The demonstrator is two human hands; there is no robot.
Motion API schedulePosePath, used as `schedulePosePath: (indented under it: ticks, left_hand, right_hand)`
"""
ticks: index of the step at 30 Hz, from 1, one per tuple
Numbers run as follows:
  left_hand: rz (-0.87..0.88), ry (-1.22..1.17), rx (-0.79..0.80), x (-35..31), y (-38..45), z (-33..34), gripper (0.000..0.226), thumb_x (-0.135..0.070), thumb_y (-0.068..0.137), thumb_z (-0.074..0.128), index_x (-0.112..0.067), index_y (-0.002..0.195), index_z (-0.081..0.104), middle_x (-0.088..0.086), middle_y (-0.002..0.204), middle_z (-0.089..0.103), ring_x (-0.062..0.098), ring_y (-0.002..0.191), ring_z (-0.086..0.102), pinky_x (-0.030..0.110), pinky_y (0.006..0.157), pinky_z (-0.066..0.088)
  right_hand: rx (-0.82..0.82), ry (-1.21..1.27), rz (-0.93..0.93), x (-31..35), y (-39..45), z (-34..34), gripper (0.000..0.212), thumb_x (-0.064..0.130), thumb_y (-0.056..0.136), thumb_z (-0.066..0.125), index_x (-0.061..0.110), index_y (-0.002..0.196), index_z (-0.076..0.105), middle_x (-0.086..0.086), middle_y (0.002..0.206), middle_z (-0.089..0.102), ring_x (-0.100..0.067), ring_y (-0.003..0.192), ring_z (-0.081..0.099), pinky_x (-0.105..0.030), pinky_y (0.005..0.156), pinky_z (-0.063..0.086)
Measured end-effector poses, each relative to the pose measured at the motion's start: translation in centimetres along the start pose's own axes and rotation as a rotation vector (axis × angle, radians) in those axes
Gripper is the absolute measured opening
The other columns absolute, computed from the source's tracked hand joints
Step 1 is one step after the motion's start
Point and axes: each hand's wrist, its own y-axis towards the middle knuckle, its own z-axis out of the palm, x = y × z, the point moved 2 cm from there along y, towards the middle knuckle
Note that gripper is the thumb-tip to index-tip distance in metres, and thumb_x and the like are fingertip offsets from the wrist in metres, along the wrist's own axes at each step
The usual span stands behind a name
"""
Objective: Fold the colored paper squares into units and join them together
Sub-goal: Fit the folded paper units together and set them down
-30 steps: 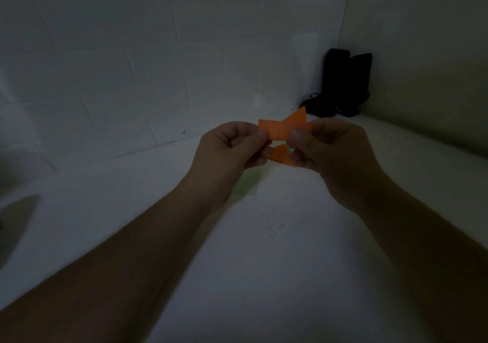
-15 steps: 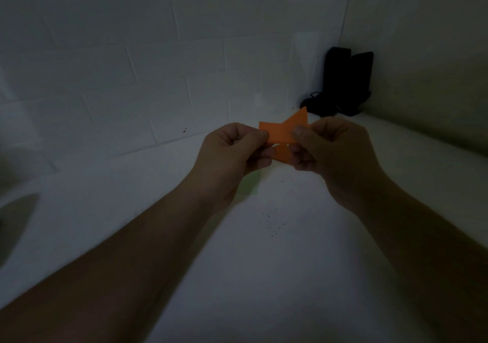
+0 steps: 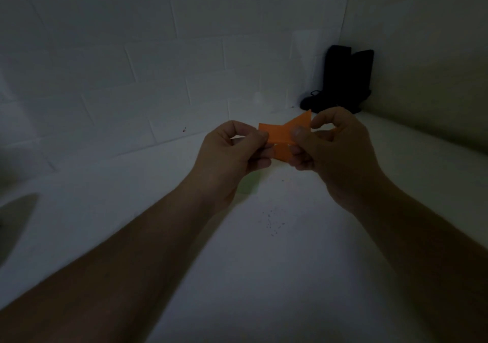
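At frame center, left hand and right hand both pinched the folded orange paper above the counter

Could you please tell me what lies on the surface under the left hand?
A pale green paper peeks out beneath the left hand; the hand and wrist cover most of it, so its shape stays unclear.

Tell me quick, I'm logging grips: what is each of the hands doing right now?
Left hand: pinches the left end of the orange paper.
Right hand: pinches the same orange paper at its right side.
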Motion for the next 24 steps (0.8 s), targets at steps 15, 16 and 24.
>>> schedulePosePath:
  ticks: [15, 16, 24]
  left_hand:
    - [0.351, 0.451, 0.083, 0.2, -0.1, -0.4, 0.027, -0.005, 0.085, 0.08, -0.029, 0.097, 0.077, -0.01, 0.086, 0.075, 0.008, 0.084, 0.071, 0.024, 0.078, 0.056]
    - [0.393, 0.506, 0.053, 0.2, -0.1, -0.5, 0.027, -0.009, 0.083, 0.083, -0.033, 0.095, 0.076, -0.009, 0.088, 0.074, 0.009, 0.085, 0.071, 0.023, 0.076, 0.055]
    - [0.429, 0.533, -0.023, 0.1, 0.2, -1.0, 0.009, -0.02, 0.09, 0.079, -0.028, 0.093, 0.077, -0.011, 0.092, 0.077, 0.011, 0.091, 0.073, 0.04, 0.09, 0.059]
  right_hand:
    - [0.03, 0.172, 0.27, -0.6, 0.5, -0.6, 0.005, 0.01, 0.092, 0.068, 0.007, 0.095, 0.065, -0.004, 0.062, 0.065, -0.011, 0.053, 0.061, -0.025, 0.053, 0.052]
    - [0.053, 0.206, 0.305, -0.6, 0.5, -0.5, 0.004, 0.011, 0.093, 0.067, 0.007, 0.094, 0.065, -0.003, 0.062, 0.064, -0.01, 0.052, 0.06, -0.024, 0.053, 0.052]
    - [0.179, 0.23, 0.36, -0.2, 0.1, -0.3, 0.027, 0.033, 0.099, 0.059, 0.014, 0.08, 0.062, -0.002, 0.06, 0.053, -0.01, 0.047, 0.048, -0.022, 0.045, 0.041]
